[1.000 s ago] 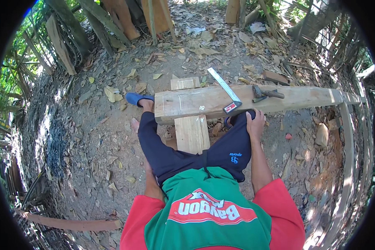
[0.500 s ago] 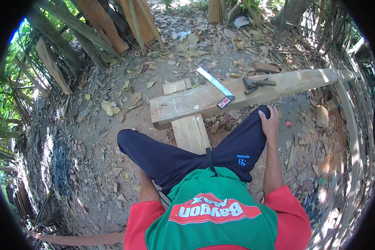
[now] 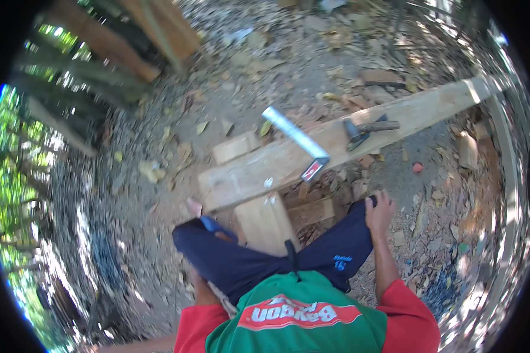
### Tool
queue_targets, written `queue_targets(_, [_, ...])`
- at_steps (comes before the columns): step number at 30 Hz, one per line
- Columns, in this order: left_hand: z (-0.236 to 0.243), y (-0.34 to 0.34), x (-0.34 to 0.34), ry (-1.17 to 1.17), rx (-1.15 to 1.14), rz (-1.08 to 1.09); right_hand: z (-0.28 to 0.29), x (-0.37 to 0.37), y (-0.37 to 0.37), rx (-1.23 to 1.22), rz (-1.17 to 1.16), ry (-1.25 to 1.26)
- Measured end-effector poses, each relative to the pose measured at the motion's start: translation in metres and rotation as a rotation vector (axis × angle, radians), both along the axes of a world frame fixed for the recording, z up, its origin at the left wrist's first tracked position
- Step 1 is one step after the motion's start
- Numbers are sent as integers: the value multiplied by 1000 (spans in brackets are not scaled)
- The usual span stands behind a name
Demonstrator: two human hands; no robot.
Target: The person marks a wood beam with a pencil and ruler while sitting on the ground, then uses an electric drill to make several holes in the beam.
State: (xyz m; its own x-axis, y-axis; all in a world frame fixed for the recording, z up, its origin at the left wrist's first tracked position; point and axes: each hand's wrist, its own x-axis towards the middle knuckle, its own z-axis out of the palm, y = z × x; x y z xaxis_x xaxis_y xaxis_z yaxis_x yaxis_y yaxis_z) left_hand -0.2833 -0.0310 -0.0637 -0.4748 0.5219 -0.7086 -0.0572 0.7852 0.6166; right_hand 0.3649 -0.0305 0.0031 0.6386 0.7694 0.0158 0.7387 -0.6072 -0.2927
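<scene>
My right hand rests on my right knee, fingers spread a little, holding nothing. My left forearm passes down beside my left thigh, which hides the left hand's fingers. Before my knees a squared timber beam lies at a slant, with faint marks near its left end. A try square with a silver blade and a dark and red stock lies across it. Farther right on the beam sits a hammer-like tool with a dark head and short wooden handle. The picture is somewhat blurred.
Under the beam a short plank reaches toward me. A wood block and a small red round thing lie at right. Upright boards and poles stand at far left. Dry leaves cover much of the ground.
My view has tilted and shifted, so the beam and its tools appear lower and more slanted. A foot in a blue strap now shows past my left knee. My right hand stays on the knee.
</scene>
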Motion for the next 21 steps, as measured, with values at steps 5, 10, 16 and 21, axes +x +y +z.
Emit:
queue_targets(5, [97, 48, 33, 469, -120, -319, 25, 15, 10, -72, -13, 161])
queue_targets(10, [204, 130, 200, 543, -280, -635, 39, 37, -13, -215, -134, 537])
queue_targets(16, [312, 180, 579, 0, -102, -1383, 97, 60, -66, -291, -181, 989])
queue_targets(21, [389, 189, 772, -166, 246, -1748, 106, 101, -154, -381, -223, 1069])
